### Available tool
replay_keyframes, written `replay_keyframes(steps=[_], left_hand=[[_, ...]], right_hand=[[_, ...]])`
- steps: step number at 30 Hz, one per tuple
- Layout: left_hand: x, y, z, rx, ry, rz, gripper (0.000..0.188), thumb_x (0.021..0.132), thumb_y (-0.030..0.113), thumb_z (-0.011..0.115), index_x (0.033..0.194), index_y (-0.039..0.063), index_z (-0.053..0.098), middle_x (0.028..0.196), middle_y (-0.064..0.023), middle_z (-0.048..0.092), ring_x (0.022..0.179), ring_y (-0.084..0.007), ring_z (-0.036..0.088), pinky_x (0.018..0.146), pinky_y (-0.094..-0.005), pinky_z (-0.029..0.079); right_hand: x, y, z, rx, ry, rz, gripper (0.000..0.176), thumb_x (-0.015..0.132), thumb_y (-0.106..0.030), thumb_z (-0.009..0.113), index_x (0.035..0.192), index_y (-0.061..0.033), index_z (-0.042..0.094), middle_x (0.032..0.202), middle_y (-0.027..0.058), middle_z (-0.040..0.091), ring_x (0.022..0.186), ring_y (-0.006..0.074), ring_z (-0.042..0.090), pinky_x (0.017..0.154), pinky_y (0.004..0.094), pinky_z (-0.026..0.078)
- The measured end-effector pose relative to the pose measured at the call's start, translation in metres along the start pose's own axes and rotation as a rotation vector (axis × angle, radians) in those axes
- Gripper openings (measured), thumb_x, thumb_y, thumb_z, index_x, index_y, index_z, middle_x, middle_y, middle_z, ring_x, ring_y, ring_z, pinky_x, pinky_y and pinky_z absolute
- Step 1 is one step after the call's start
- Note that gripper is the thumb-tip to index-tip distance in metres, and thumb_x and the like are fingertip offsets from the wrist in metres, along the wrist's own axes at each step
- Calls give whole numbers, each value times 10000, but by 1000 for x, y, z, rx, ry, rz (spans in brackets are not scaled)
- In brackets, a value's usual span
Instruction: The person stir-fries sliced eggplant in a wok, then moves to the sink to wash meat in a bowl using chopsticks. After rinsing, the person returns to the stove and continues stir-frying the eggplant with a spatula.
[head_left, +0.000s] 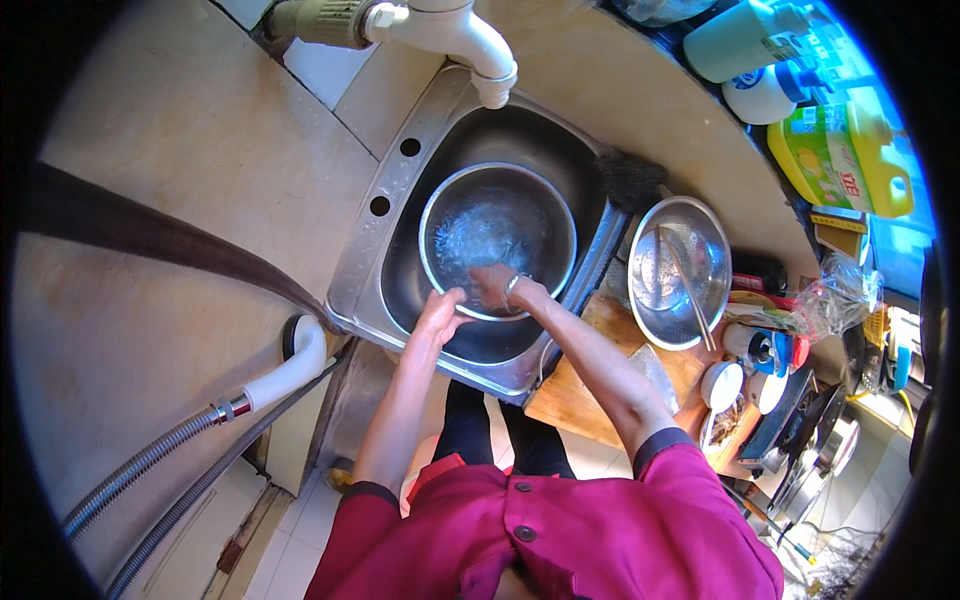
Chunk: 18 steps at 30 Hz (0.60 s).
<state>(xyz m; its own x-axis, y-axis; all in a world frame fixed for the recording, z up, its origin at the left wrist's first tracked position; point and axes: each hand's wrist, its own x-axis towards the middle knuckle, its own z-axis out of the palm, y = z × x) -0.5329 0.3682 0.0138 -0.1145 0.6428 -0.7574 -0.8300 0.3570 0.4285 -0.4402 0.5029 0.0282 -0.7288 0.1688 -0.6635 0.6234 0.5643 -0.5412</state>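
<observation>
A round metal basin holding swirling water sits inside the stainless steel sink. My left hand grips the basin's near rim, thumb over the edge. Inside the basin, my right hand dips into the water near that same rim, a bracelet at its wrist. Its fingertips are under water and blurred, so whether they hold anything is hidden. Above the sink's far side juts a white faucet; no stream shows at its mouth.
Right of the sink, a metal colander with chopsticks stands by a wooden cutting board. Beyond are white bowls. Bottles, among them a yellow jug, line the ledge. A flexible metal hose runs at left.
</observation>
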Motion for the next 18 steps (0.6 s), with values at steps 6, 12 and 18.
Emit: replay_keyframes(steps=[6,12,18], left_hand=[[-37,22,31,224,138,98,568,759,-51,402,1307,36,280,1164,-194,481,963,-365,589,710,-538,562],[-71,37,40,309,212,240,747,780,-86,355,1416,191,78,1266,-209,402,1017,-379,568,698,-516,575],[-92,46,34,573,300,619,847,728,-132,357,1451,106,-14,1441,-216,220,1307,-345,314,1053,-435,318]], right_hand=[[30,-8,-69,1259,724,-291,422,677,14,540,1096,-28,554,923,33,605,831,154,582,709,284,480],[-39,49,-70,1407,1125,28,332,826,-129,478,1140,-24,511,915,71,594,768,142,560,619,263,459],[-45,58,44,1589,1036,153,117,847,-183,590,808,-73,598,715,26,568,612,132,528,527,271,430]])
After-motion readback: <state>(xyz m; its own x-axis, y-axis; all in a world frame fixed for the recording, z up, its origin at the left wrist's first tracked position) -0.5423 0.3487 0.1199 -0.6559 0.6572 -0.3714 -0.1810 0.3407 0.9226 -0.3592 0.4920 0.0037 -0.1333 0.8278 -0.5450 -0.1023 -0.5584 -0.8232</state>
